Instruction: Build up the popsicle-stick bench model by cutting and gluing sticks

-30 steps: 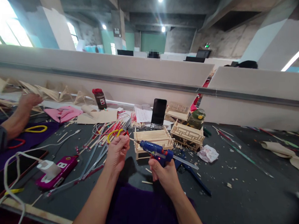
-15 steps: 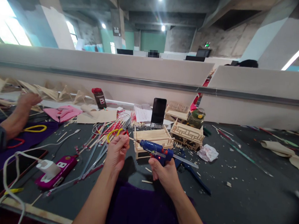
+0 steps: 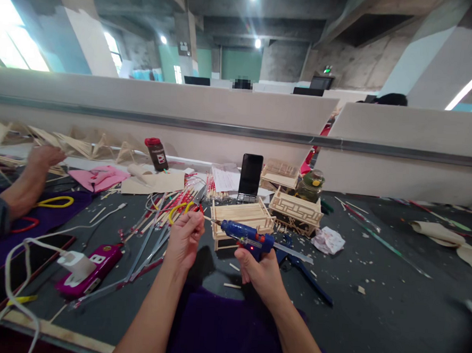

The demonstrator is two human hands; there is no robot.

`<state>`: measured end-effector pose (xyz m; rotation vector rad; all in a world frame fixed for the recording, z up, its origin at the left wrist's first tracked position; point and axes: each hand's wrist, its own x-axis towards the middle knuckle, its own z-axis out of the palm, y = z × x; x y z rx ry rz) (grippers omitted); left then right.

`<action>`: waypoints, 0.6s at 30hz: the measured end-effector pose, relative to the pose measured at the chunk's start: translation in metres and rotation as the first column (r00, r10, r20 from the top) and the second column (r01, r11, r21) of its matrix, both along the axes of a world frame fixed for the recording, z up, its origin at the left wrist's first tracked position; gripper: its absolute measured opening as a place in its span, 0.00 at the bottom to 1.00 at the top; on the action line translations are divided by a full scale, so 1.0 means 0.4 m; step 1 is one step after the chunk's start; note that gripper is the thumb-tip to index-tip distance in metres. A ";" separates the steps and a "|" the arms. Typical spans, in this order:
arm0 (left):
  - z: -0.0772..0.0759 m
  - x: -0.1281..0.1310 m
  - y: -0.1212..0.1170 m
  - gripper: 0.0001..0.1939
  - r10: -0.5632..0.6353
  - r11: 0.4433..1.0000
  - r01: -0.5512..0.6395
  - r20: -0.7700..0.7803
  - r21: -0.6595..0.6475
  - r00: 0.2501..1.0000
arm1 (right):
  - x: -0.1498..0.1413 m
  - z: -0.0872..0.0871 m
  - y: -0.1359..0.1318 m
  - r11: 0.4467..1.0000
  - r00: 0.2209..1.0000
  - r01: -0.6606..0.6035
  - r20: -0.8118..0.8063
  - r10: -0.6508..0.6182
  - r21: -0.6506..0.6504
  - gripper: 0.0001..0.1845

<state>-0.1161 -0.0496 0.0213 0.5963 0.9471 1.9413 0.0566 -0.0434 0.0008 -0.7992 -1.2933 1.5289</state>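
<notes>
My right hand [image 3: 260, 274] grips a blue hot glue gun [image 3: 247, 235], its nozzle pointing left. My left hand [image 3: 184, 241] is pinched on a thin wooden stick [image 3: 207, 218] whose tip meets the nozzle. Just behind the gun stands a small wooden stick tray [image 3: 241, 217] on the dark table [image 3: 391, 308]. Both hands hover above a purple cloth [image 3: 226, 330] at the near edge.
Another wooden frame box [image 3: 297, 208], an upright phone [image 3: 251, 175], a green jar [image 3: 311, 186] and a brown bottle [image 3: 156, 154] stand behind. Red and wooden sticks [image 3: 161, 214] lie left, with a magenta device [image 3: 94, 270] and charger cable. Another person's arm [image 3: 23, 182] works at far left.
Almost nothing: both hands and the glue gun have drifted slightly upward in the picture, the stick still at the nozzle.
</notes>
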 end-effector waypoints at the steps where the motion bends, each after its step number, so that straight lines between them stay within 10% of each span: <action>1: 0.001 0.001 0.000 0.21 0.000 1.000 0.000 0.003 -0.004 1.000 | 0.000 0.000 0.000 1.000 1.000 0.000 0.000 0.000 0.000 0.26; 18: -0.010 -0.010 0.002 0.18 0.003 0.999 -0.002 0.017 -0.034 1.000 | 0.002 -0.004 0.002 1.000 1.000 -0.019 -0.002 0.019 0.007 0.23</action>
